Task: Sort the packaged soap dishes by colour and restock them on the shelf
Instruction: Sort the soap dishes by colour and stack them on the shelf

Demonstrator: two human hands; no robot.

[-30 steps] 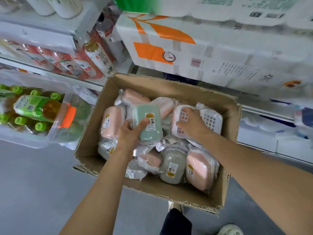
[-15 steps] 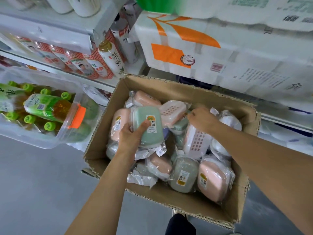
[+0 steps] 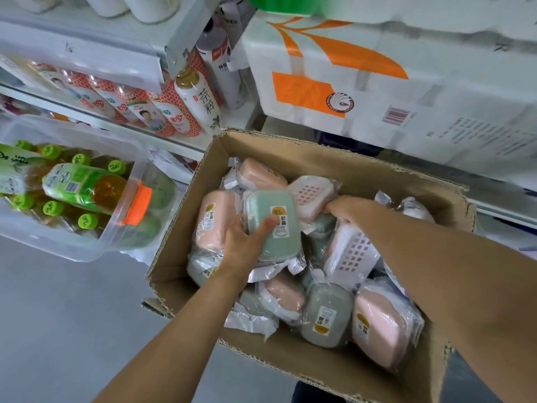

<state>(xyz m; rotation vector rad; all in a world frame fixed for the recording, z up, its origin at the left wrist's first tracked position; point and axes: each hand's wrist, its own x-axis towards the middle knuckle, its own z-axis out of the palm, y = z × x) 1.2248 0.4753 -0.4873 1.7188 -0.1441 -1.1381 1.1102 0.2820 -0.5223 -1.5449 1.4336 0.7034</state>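
An open cardboard box (image 3: 325, 152) on the floor holds several plastic-wrapped soap dishes in pink, green and white. My left hand (image 3: 247, 242) grips a green soap dish (image 3: 273, 225) with a yellow label, thumb on its top. My right hand (image 3: 345, 209) reaches down between a pink perforated dish (image 3: 312, 196) and a white perforated dish (image 3: 353, 253); its fingers are curled among the packs and partly hidden, and what they hold is unclear. Another green dish (image 3: 327, 314) and a pink dish (image 3: 380, 327) lie near the box's front right.
A clear plastic bin (image 3: 87, 245) with an orange latch holds green-capped bottles at the left. Shelves behind carry red-labelled bottles (image 3: 151, 112) and a tea bottle (image 3: 200, 100). Large white packs with orange print (image 3: 377, 82) stand behind the box. Grey floor (image 3: 58, 330) lies lower left.
My right hand has let the white perforated dish tip upright and pushed deeper toward the box's middle. My left hand keeps its hold on the green dish. The camera has moved closer.
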